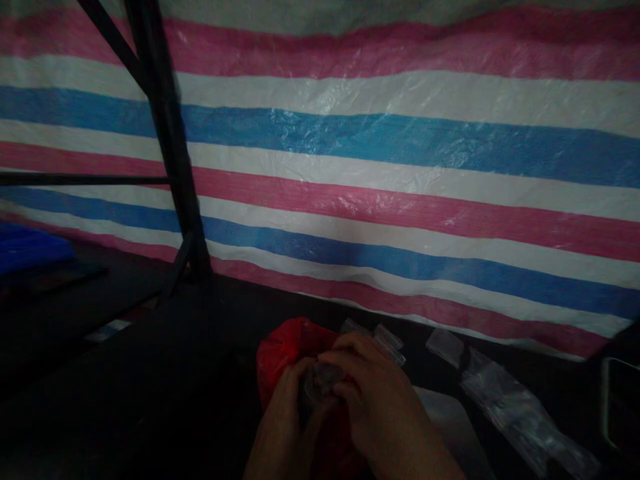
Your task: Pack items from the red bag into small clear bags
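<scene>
Both hands meet at the bottom middle of the head view, in dim light. My left hand [286, 415] has its fingers closed against one side of a small, clear plastic piece [321, 379], perhaps a bag or a small container; I cannot tell which. Curled around the other side is my right hand [376, 388], its thumb and fingers bent onto the same piece. A shiny red plastic bag [291, 343] bulges up behind the hands and also shows below, between the wrists. Whatever the clear plastic contains is too dark to make out.
Small clear plastic packets [389, 339] lie behind my right hand. A long strip of clear plastic bags [515, 397] stretches to the right, past a pale flat sheet [450, 427]. A dark metal post [175, 153] rises at left before a striped tarp [375, 140].
</scene>
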Demonstrator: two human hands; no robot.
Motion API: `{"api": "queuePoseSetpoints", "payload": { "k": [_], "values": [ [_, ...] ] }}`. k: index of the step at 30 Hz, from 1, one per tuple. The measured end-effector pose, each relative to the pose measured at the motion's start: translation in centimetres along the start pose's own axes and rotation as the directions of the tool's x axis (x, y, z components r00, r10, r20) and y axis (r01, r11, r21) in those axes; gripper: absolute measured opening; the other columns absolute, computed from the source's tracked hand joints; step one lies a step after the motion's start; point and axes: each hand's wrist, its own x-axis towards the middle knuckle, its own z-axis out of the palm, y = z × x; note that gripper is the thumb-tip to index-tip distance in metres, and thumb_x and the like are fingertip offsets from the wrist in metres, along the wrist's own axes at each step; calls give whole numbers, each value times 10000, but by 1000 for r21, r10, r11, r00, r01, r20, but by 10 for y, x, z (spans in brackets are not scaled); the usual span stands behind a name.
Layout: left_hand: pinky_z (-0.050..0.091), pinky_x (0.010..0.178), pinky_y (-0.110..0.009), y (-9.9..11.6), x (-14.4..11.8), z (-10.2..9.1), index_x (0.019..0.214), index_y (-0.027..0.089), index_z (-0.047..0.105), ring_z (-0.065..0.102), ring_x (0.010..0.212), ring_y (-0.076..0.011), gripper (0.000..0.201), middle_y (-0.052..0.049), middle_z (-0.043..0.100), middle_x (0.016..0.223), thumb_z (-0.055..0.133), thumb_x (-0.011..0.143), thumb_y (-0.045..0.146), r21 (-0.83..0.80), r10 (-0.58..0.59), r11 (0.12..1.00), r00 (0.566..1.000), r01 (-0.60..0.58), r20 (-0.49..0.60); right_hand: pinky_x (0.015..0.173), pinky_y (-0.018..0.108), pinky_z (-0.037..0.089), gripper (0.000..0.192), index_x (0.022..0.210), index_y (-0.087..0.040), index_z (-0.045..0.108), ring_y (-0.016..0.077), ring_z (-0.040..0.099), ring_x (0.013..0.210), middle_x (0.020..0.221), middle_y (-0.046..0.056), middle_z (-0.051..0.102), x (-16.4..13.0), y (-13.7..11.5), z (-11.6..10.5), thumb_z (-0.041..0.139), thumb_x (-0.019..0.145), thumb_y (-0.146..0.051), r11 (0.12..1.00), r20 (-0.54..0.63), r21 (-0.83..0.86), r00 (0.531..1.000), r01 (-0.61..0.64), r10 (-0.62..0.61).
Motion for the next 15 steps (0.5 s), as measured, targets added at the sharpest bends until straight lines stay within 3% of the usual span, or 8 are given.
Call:
{"api": "queuePoseSetpoints", "payload": {
  "k": [8, 12, 15],
  "values": [
    [554, 1075, -500, 10, 0, -7, 1219, 252, 663, 719, 1225, -341, 464, -119, 757, 1308, 691, 840, 518, -68, 20, 997, 995, -26, -98, 1087, 303, 465, 517, 1192, -285, 794, 186, 646, 1206, 1272, 17, 707, 7, -1, 0, 568, 843, 23, 991, -77, 132, 997, -6, 16],
    [545, 1056, -555, 19, -1, -15, 1137, 240, 672, 737, 1156, -387, 547, -147, 780, 1227, 667, 788, 661, -48, -74, 997, 963, 64, -258, 1090, 384, 451, 517, 1210, -266, 789, 247, 650, 1199, 1262, 57, 722, 16, 10, 10, 569, 839, 18, 992, -79, -14, 989, -124, 123],
    [565, 1005, -559, 22, -2, -20, 1099, 248, 676, 758, 1113, -412, 546, -159, 805, 1163, 609, 789, 693, 12, -139, 989, 959, 147, -248, 1095, 445, 414, 542, 1176, -248, 804, 295, 635, 1223, 1253, 76, 744, 20, 19, 24, 532, 812, 49, 971, -5, -172, 986, -168, 170]
  ]
}}
